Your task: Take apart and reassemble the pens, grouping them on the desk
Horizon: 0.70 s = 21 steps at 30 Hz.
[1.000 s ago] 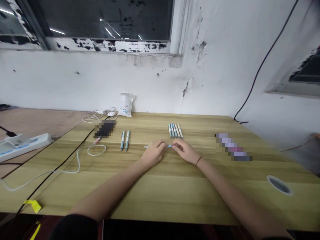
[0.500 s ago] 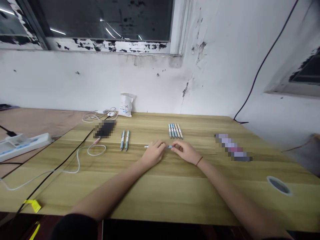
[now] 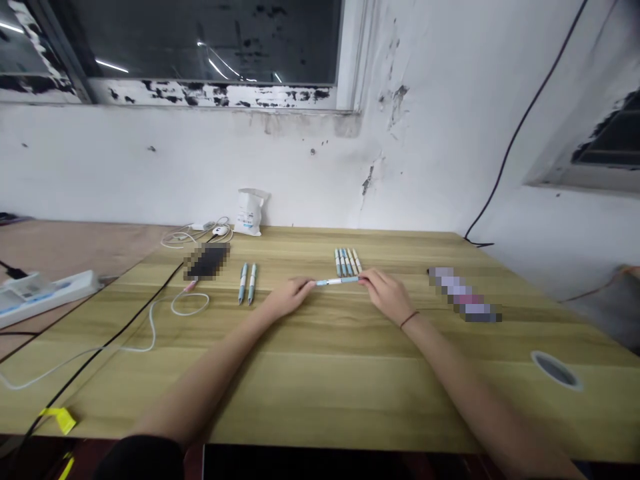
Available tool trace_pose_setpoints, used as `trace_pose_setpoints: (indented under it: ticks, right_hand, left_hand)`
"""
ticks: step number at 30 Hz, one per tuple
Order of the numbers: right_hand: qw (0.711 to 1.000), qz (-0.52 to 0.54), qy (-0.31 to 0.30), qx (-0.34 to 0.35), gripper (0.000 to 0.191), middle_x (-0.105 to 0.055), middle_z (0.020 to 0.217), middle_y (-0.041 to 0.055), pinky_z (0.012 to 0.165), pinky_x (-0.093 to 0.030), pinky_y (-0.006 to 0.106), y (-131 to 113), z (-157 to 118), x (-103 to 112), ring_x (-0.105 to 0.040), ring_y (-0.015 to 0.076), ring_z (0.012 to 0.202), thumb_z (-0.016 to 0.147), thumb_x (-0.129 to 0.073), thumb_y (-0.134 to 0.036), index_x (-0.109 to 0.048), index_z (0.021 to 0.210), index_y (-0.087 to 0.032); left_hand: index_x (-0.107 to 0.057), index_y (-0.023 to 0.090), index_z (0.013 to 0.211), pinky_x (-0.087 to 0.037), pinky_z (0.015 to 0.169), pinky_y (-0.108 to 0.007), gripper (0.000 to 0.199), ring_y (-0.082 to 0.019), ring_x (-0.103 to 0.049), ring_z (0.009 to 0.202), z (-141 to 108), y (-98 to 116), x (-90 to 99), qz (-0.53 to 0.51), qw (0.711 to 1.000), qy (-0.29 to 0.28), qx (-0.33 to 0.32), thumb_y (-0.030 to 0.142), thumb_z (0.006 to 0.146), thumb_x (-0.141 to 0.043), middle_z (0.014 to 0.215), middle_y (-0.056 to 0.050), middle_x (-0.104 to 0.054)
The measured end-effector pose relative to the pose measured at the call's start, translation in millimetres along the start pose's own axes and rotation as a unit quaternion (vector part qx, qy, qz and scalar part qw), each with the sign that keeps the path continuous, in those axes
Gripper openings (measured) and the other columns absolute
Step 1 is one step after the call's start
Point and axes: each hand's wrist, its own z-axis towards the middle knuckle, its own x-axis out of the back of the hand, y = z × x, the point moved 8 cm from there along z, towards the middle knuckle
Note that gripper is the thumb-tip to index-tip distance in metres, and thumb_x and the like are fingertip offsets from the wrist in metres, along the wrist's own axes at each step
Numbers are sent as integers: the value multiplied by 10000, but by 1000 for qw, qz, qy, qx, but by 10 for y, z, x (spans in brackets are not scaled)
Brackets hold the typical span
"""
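Note:
A light blue and white pen (image 3: pixel 337 281) lies sideways between my two hands. My left hand (image 3: pixel 291 296) pinches its left end, and my right hand (image 3: pixel 386 293) pinches its right end. Just behind the pen, several pens (image 3: pixel 347 262) stand side by side in a row, blue ones at the left and cream ones at the right. Two more blue and white pens (image 3: pixel 247 283) lie parallel on the wooden table (image 3: pixel 340 387), left of my left hand.
A blurred dark object (image 3: pixel 207 261) and a white packet (image 3: pixel 249 212) are at the back left, near white cables. A power strip (image 3: pixel 50 297) sits at the far left. Another blurred object (image 3: pixel 465 295) lies at the right, behind a round table hole (image 3: pixel 557 370).
My hands have moved apart, the left one leftward and the right one slightly right. The pen between them now shows along most of its length.

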Motion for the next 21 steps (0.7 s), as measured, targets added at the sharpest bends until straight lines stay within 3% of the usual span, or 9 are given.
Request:
trace_pose_setpoints:
  ticks: [4, 10, 13, 16, 18, 21]
  right_hand:
    - [999, -19, -30, 19, 199, -639, 826, 41, 620, -384, 236, -51, 0, -43, -572, 151, 705, 914, -410, -208, -606, 885, -188]
    - [998, 12, -57, -22, 213, -635, 799, 39, 609, -372, 234, -15, -13, -169, -559, 151, 694, 860, -417, -127, -618, 835, -191]
    - [996, 38, -48, -60, 212, -644, 827, 43, 642, -382, 241, 113, -21, -220, -569, 164, 733, 867, -406, -165, -617, 857, -192]
    - [988, 37, -26, -147, 233, -655, 834, 55, 656, -386, 256, 418, -49, -225, -578, 184, 755, 879, -391, -226, -620, 865, -186]
    - [968, 2, -20, -251, 266, -660, 806, 68, 621, -377, 263, 732, -126, -205, -580, 194, 720, 887, -380, -273, -626, 887, -175]
    - [925, -66, -51, -371, 315, -666, 823, 99, 584, -350, 268, 1121, -282, -200, -587, 210, 725, 897, -360, -313, -634, 935, -162]
  left_hand:
    - [-614, 143, 850, -373, 593, -236, 470, -139, -518, 652, 12, -120, 59, -107, 993, 12, 55, 518, 883, -332, 702, -2, -585]
    - [-614, 148, 941, -414, 679, -249, 422, -165, -564, 774, 29, -119, 36, -152, 986, 23, 66, 500, 865, -394, 847, -28, -637]
    - [-603, 170, 1017, -426, 724, -261, 390, -170, -578, 807, 52, -106, 89, -86, 995, 38, 45, 457, 890, -371, 906, -37, -643]
    - [-552, 173, 1135, -408, 831, -294, 374, -195, -561, 928, 50, -143, 283, 63, 993, 99, 27, 411, 898, -387, 989, -66, -619]
    - [-515, 161, 1190, -394, 860, -319, 386, -215, -542, 968, 17, -261, 448, 167, 974, 138, 65, 384, 897, -400, 1018, -92, -604]
    - [-517, 177, 1195, -387, 860, -352, 361, -245, -519, 1008, -83, -522, 683, 281, 930, 162, 175, 327, 890, -396, 1091, -116, -573]
